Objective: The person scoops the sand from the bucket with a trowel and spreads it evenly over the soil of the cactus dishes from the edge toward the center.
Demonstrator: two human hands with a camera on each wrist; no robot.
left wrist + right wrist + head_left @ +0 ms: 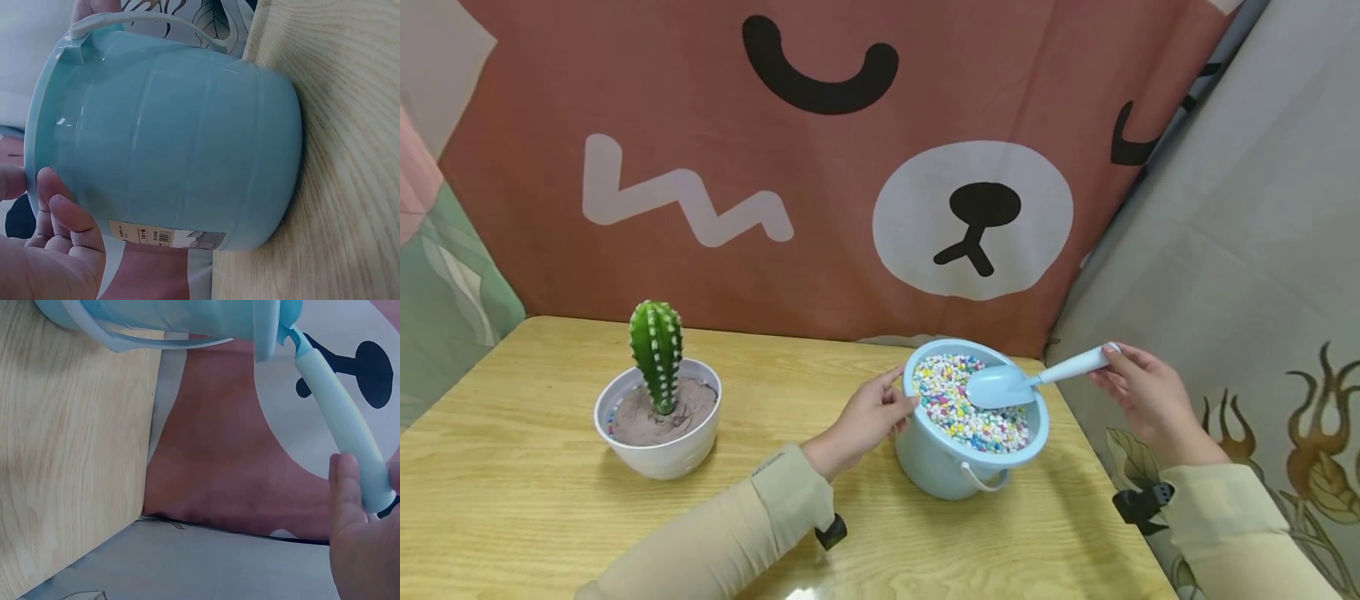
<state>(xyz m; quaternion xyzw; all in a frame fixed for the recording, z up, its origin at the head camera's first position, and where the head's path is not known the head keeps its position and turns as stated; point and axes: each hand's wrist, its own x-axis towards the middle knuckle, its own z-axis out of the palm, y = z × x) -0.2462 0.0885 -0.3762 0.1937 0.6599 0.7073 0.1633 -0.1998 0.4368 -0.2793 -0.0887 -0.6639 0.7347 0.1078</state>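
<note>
A light blue bucket (925, 458) full of small multicoloured pebbles (951, 421) stands on the right part of the table. My left hand (871, 410) grips the bucket's rim from the left; in the left wrist view its curled fingers (72, 215) press against the outer wall near a paper label (165, 236). At the other side, my right hand (1150, 404) pinches the end of the handle of a light blue toy shovel (1000, 388). The shovel's blade lies over the pebbles, inside the rim. The bucket's handle (981, 479) hangs down at the front.
A white pot (662, 458) with a green cactus (657, 354) set in brownish-grey filling stands on the left of the wooden table (790, 375). A printed cloth (827, 275) hangs behind the table, and a pale curtain (1210, 275) hangs along the right edge.
</note>
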